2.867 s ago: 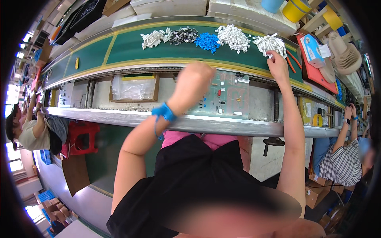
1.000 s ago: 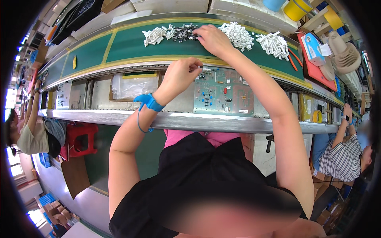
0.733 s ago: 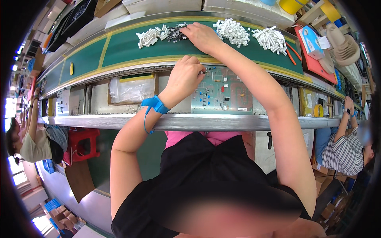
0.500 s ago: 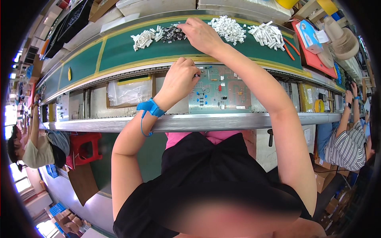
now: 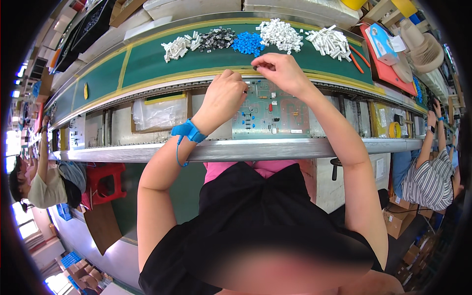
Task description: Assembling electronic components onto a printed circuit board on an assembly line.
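Note:
A green circuit board (image 5: 287,120) with several small parts on it lies across the rails in front of me. My left hand (image 5: 225,101), a blue strap on its wrist, is closed at the board's upper left corner; a small dark part shows at its fingertips, its kind unclear. Just above the board's far edge, my right hand (image 5: 282,73) pinches a small black connector (image 5: 255,67). Beyond it on the green belt lie a black connector pile (image 5: 216,39), a blue connector pile (image 5: 248,44) and a white connector pile (image 5: 281,35).
More white connectors (image 5: 176,48) lie far left, and long white ones (image 5: 328,42) far right beside orange-handled pliers (image 5: 360,59). A metal rail (image 5: 211,152) runs along the near side. A fan (image 5: 422,46) stands at right. Other people sit at both sides.
My right hand has come back from the black pile toward the board, now with a black connector in its fingers. The blue pile is uncovered. My left hand stays nearly still.

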A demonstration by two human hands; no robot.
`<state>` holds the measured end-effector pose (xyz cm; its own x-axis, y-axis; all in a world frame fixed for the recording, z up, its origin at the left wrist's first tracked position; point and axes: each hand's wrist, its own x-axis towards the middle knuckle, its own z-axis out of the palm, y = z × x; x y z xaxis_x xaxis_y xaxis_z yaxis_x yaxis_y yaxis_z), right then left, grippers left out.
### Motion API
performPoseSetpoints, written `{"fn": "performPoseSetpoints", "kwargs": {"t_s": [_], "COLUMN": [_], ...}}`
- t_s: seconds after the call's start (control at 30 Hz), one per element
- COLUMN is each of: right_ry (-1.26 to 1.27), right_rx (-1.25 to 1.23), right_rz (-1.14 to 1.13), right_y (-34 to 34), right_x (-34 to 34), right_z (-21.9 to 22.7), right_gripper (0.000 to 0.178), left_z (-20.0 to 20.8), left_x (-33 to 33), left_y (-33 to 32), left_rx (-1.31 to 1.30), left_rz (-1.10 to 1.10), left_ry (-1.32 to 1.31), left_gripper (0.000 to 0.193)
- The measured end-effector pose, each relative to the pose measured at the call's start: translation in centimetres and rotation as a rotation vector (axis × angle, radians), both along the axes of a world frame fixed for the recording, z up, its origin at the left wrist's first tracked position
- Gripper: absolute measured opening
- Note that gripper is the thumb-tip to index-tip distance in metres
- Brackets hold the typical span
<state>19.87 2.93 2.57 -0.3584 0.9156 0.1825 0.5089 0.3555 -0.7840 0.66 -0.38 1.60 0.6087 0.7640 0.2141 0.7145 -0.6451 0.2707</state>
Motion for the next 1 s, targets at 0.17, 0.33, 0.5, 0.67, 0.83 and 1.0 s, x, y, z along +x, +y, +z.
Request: {"fn": "performPoseSetpoints", "kwargs": {"t_s": [0.17, 0.33, 0.5, 0.67, 0.83, 1.0], "right_ry": [-0.079, -0.304, -0.354, -0.375, -0.443, -0.547], "right_rx": [-0.136, 0.002, -0.018, -0.006, 0.068, 0.225], "right_rz": [0.018, 0.062, 0.044, 0.031, 0.032, 0.105], "right_y": [-0.9, -1.5, -1.9, -2.1, -2.2, -2.2], "right_x": [0.2, -0.1, -0.2, -0.2, -0.5, -1.5], "right_z": [-1.1, -1.3, -1.0, -0.7, -0.7, -0.9], "right_gripper": [0.015, 0.015, 0.016, 0.016, 0.016, 0.015], "left_z": [-0.8, -0.5, -0.5, 0.1, -0.3, 0.3], "left_x": [0.3, -0.1, -0.9, -1.4, -1.5, -2.2], "left_y": [0.2, 0.0, 0.2, 0.4, 1.0, 1.1], "left_rx": [0.067, -0.029, -0.122, -0.152, -0.114, -0.144], "left_rz": [-0.009, 0.052, 0.11, 0.268, 0.287, 0.357], "left_ry": [-0.039, -0.142, -0.285, -0.51, -0.58, -0.548], "left_gripper": [0.007, 0.012, 0.018, 0.016, 0.018, 0.02]}}
